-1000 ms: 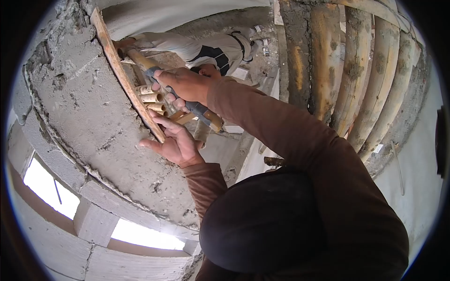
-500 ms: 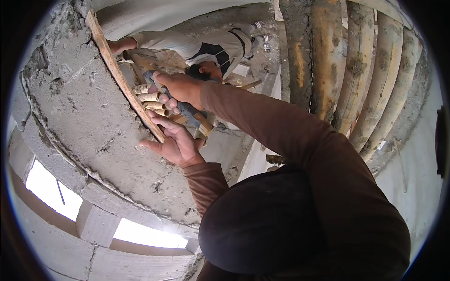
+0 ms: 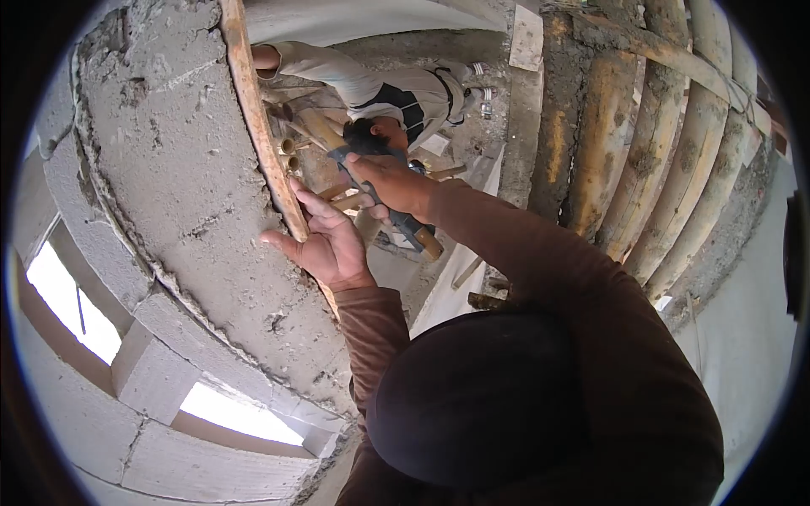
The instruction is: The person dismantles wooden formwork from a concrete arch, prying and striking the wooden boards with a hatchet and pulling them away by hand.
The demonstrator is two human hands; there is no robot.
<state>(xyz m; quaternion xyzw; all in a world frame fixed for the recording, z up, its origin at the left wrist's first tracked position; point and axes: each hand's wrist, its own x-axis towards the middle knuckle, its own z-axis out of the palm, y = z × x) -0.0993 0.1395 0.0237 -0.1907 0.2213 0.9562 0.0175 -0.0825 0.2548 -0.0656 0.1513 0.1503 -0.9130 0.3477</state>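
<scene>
A long, narrow wooden strip (image 3: 257, 118) lies along the edge of the rough mortared wall (image 3: 194, 194). My left hand (image 3: 329, 247) is at its lower end, palm up, with the thumb spread away from the fingers and the strip's tip resting against it. In my right hand (image 3: 384, 183) is a tool with a grey and wooden handle (image 3: 419, 234), held around its middle. It slants to the right of the strip, apart from it, and its far end is hard to make out.
Beyond the strip a co-worker (image 3: 396, 101) bends low, one arm reaching toward it. Bamboo tubes (image 3: 289, 153) poke out behind the strip. Thick round poles (image 3: 603, 135) stand in a row at the right. Two window openings (image 3: 240, 413) are at the lower left.
My right hand and the tool have moved right, away from the strip. The view has shifted, so the strip appears further right and steeper. My left hand remains at its lower end.
</scene>
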